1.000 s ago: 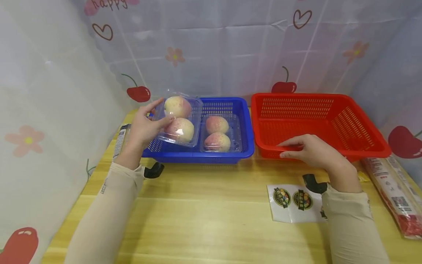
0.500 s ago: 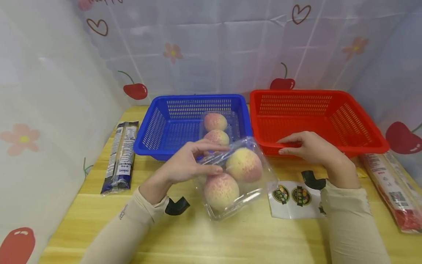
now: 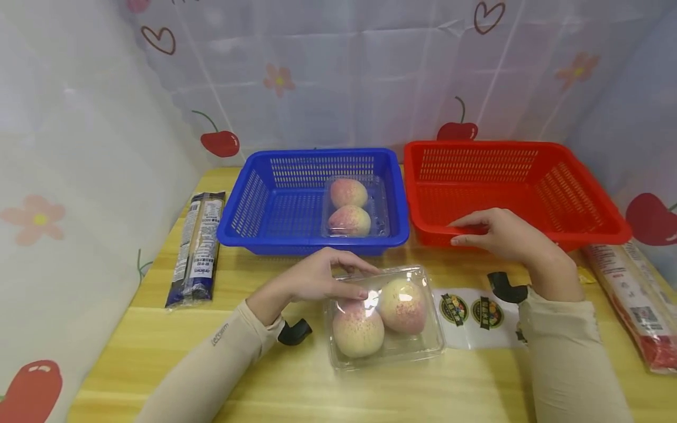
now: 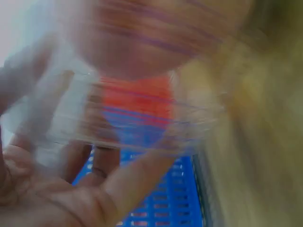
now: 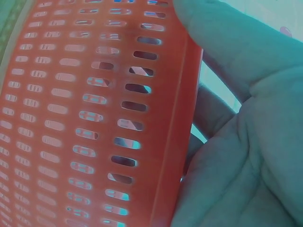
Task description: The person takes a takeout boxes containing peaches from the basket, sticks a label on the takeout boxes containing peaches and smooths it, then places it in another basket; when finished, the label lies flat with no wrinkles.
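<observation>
Now down on the table (image 3: 317, 388): clear peach box (image 3: 385, 317), out of the blue basket (image 3: 312, 238) at 12 o'clock, left hand (image 3: 312, 281) pinching its lid; right hand (image 3: 502, 235) gripping red basket (image 3: 582, 235) rim.

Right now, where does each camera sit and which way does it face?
Head: looks down the wooden table at the blue plastic basket; both forearms show.
Left wrist: blurred, faces the left hand under the clear plastic peach box.
Right wrist: faces the right hand gripping the red plastic basket.
Head and right wrist share that basket.
</observation>
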The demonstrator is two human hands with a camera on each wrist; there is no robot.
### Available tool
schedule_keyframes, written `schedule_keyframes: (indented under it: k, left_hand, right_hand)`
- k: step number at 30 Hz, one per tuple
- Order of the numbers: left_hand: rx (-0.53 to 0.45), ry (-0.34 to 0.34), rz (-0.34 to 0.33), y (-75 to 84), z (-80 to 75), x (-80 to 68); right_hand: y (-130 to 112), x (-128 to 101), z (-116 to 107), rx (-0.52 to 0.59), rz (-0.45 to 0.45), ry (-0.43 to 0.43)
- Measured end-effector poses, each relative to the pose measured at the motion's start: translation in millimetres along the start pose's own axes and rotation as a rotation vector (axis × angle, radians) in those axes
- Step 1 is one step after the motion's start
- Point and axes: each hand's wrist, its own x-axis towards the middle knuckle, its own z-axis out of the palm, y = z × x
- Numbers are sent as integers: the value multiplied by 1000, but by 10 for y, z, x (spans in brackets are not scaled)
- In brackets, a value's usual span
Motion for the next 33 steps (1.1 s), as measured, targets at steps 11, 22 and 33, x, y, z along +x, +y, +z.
schedule_keyframes:
  k: [11,22,33]
  left_hand:
    - [412,-141,58,71,-88,7]
    - [377,-222,80,3,-184,-6]
    - [303,-187,28,-20,-159,-1]
  right_hand:
    - [-64,-21,19,-56,-28,25]
    - [-393,-538,47,-231,-234,177]
    - [-6,-512,573,-117,-72,-191]
